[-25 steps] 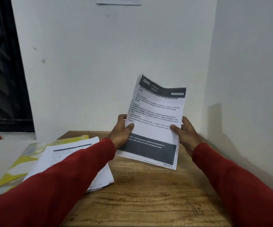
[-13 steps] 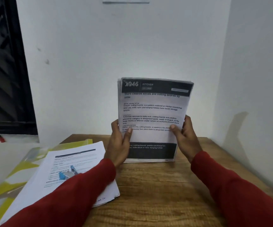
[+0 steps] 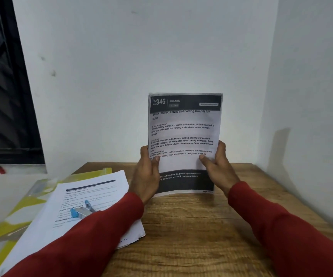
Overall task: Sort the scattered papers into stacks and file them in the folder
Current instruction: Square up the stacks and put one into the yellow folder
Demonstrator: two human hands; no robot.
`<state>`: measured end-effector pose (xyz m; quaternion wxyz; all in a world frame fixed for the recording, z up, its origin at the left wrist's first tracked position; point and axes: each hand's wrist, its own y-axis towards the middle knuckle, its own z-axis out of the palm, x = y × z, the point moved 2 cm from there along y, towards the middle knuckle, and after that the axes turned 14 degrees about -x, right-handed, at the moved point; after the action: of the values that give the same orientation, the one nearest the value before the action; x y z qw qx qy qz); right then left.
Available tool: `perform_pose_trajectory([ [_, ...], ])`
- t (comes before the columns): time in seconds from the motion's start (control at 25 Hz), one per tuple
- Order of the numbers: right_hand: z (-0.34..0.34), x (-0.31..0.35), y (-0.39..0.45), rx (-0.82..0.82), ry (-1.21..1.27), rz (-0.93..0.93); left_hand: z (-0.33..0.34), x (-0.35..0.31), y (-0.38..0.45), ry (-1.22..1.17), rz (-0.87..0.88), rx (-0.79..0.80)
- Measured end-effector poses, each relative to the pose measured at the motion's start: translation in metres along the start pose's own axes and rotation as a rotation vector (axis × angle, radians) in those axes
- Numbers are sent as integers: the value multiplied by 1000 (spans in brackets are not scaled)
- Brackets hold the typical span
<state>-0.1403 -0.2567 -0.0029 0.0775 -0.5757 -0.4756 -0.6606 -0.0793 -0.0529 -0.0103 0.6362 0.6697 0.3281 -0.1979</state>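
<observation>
Head view shows both the left hand (image 3: 148,172) and right hand (image 3: 216,166) grasping a paper bundle (image 3: 183,136), now squared upright on the table (image 3: 191,226), right of the folder (image 3: 17,216), seemingly ready for filing.

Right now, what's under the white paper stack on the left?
A yellow folder shows beneath the paper stack, sticking out past its far and left edges. Whatever else lies under there is covered by the sheets.

Dim, cool indoor light; soft shadow on the right wall (image 3: 281,148); wide-angle bending at edges; left foreground blurred
</observation>
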Motion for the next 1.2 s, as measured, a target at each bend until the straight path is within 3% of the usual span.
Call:
perform_pose_trajectory([
  [0.08,-8,20,4,-228,-185,-250,0,0,0,3,-12,0],
  [0.16,-10,57,10,-410,-411,-642,-2,0,1,3,-11,13],
  [0.28,4,121,24,-340,-533,-906,-3,1,2,-37,-23,27],
  [0.48,42,159,41,44,-801,-915,-5,4,2,-99,-61,50],
  [0.92,30,157,53,6,-830,-893,-6,8,6,-91,-74,75],
  [1.2,-21,126,79,-101,-846,-700,-5,8,6,-91,-79,52],
])
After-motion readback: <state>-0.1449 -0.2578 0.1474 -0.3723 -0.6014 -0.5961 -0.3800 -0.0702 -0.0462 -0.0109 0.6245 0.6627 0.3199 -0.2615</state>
